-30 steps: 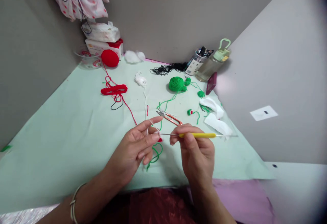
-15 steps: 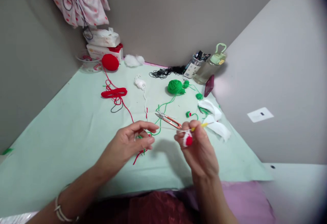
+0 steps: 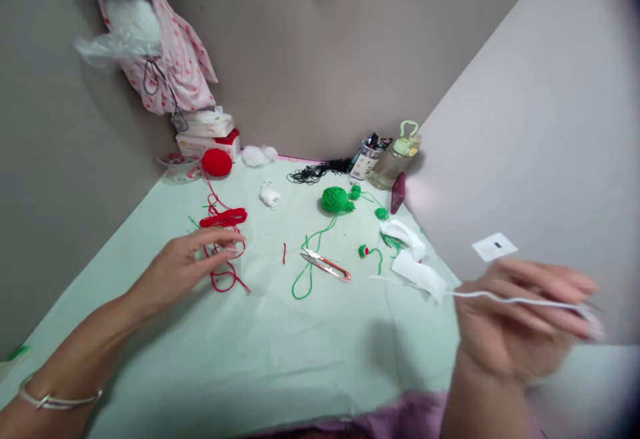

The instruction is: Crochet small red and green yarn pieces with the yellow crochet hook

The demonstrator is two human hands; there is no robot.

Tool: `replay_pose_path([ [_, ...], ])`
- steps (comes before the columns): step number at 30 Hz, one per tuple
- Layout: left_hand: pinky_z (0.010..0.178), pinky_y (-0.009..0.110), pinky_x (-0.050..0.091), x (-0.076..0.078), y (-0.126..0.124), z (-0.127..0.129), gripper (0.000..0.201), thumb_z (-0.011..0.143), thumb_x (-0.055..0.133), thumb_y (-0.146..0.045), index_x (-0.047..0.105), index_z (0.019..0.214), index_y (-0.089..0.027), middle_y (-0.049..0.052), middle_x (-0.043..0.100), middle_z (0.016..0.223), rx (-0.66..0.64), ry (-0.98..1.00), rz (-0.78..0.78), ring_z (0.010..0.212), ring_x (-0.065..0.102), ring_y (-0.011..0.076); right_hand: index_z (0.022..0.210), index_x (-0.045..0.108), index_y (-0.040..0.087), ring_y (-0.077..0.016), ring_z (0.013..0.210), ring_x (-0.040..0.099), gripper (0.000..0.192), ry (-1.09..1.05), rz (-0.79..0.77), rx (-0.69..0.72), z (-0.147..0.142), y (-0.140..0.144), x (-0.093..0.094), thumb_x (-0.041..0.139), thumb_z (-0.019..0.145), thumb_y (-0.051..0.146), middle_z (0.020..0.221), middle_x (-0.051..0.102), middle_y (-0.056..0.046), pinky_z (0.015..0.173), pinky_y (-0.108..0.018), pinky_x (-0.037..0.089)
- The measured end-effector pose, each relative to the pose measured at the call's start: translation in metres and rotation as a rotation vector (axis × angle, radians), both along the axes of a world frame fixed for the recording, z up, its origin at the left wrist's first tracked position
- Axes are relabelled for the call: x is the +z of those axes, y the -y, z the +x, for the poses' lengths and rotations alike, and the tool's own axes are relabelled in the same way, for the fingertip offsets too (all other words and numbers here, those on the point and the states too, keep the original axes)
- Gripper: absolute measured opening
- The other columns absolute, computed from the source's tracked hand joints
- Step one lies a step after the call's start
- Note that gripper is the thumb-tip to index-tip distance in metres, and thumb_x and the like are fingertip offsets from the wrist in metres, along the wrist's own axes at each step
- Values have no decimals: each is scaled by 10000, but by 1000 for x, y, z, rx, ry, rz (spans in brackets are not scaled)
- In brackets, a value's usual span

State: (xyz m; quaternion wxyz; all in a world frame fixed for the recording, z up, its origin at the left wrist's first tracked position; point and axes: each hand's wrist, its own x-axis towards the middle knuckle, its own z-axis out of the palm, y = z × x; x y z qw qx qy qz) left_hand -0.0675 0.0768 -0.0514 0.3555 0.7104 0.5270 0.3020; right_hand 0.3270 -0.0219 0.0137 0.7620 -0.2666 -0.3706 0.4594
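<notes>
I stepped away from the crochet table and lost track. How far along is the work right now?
Done: one small green and red piece lies finished-looking on the mat. In hand: the right hand, blurred, pulls a white strand out to the side; the left hand rests by the loose red yarn. Left: the green ball and red ball are still mostly wound, and the snips lie unused.

A white strand [image 3: 505, 299] runs through my right hand [image 3: 520, 325], red yarn [image 3: 223, 220] and a green ball [image 3: 334, 199] lie on the pale mint cloth [image 3: 280, 345], beside orange-handled snips [image 3: 326, 265].
</notes>
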Motion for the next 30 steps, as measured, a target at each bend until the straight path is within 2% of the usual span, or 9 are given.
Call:
replay_pose_path([
  [3, 1110, 490, 442, 7, -4, 11, 323, 931, 627, -341, 784, 1213, -320, 69, 751, 1355, -252, -182, 8, 1309, 611, 349, 812, 692, 275, -51, 353, 166, 181, 93, -26, 110, -14, -22, -7, 862, 848, 324, 607, 486, 93, 267, -212, 204],
  [6, 1063, 529, 426, 21, -14, 26, 296, 891, 585, -221, 801, 1085, -279, 82, 796, 1211, -301, -466, 122, 1182, 649, 356, 796, 620, 253, -37, 334, 163, 232, 157, 0, 317, -32, -41, -15, 732, 960, 373, 638, 502, 92, 267, -181, 208],
  [9, 964, 532, 440, 35, -29, 49, 214, 935, 576, -271, 763, 836, -242, 79, 790, 915, -303, -543, 141, 978, 666, 339, 741, 528, 239, -4, 258, 248, 319, 138, 172, 560, -41, -52, -23, 637, 1018, 351, 611, 503, 111, 262, -125, 276],
  [11, 981, 533, 432, 38, -41, 71, 224, 950, 587, -269, 726, 780, -225, 78, 770, 886, -312, -553, 158, 981, 656, 330, 663, 457, 228, 1, 238, 371, 414, 158, 289, 710, -42, -55, -28, 607, 1030, 347, 553, 502, 115, 295, -92, 347],
  [14, 1022, 476, 474, 28, -60, 112, 106, 967, 647, -279, 734, 992, -226, 59, 774, 1069, -355, -533, 156, 1055, 670, 273, 584, 419, 218, -31, 276, 518, 504, 182, 301, 865, -44, -56, -36, 602, 1030, 368, 492, 543, 91, 353, -98, 431],
  [18, 961, 506, 592, 0, -81, 165, 353, 1003, 684, -373, 664, 1300, -184, 115, 682, 1334, -375, -548, 117, 1134, 691, 279, 559, 511, 206, -87, 331, 601, 528, 225, 115, 913, -47, -55, -44, 657, 987, 477, 499, 629, 24, 364, -149, 469],
  [21, 936, 487, 613, -11, -97, 185, 356, 1014, 674, -359, 653, 1330, -197, 119, 673, 1357, -400, -545, 95, 1117, 700, 269, 528, 560, 191, -96, 397, 641, 583, 322, 46, 910, -44, -53, -44, 675, 952, 575, 546, 671, -17, 417, -165, 502],
  [27, 948, 508, 607, -2, -147, 178, 390, 1003, 689, -357, 640, 1350, -185, 122, 666, 1367, -281, -511, 165, 1143, 693, 285, 486, 535, 218, -82, 428, 600, 635, 415, 52, 958, -34, -50, -46, 637, 945, 646, 537, 635, -13, 477, -173, 528],
  [30, 973, 524, 595, -1, -161, 194, 411, 1003, 687, -359, 627, 1375, -194, 128, 643, 1409, -265, -408, 248, 1181, 678, 297, 476, 507, 228, -78, 414, 556, 655, 400, 18, 952, -34, -50, -48, 636, 924, 689, 506, 596, -3, 460, -170, 506],
])
